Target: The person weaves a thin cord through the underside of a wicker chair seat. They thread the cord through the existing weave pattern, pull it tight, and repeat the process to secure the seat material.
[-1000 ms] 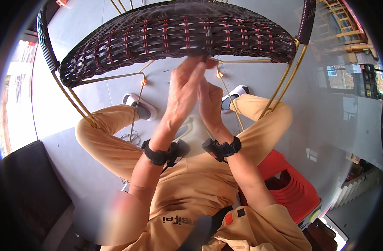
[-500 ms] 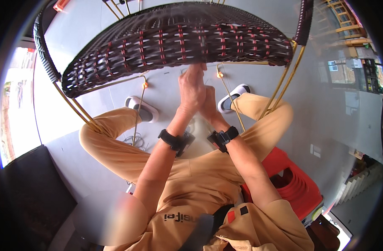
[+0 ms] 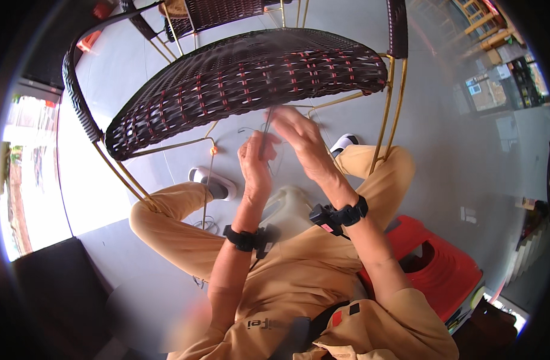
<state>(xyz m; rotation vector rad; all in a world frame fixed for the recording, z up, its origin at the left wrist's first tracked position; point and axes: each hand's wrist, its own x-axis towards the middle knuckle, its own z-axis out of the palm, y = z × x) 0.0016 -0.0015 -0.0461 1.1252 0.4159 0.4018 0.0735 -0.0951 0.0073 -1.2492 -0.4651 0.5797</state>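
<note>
Looks like rough plastic weave on chair [image 3: 245,90], smooth metal on gold legs [image 3: 397,102] — glossy plastic on red stool [image 3: 452,273].

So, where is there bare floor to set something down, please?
Floor shows to the right of the right knee, beyond the red stool. Another patch lies between the left thigh and the dark panel at left. It is crowded below the front edge of the woven seat, where the left hand, right hand and a thin dark strand are.
</note>
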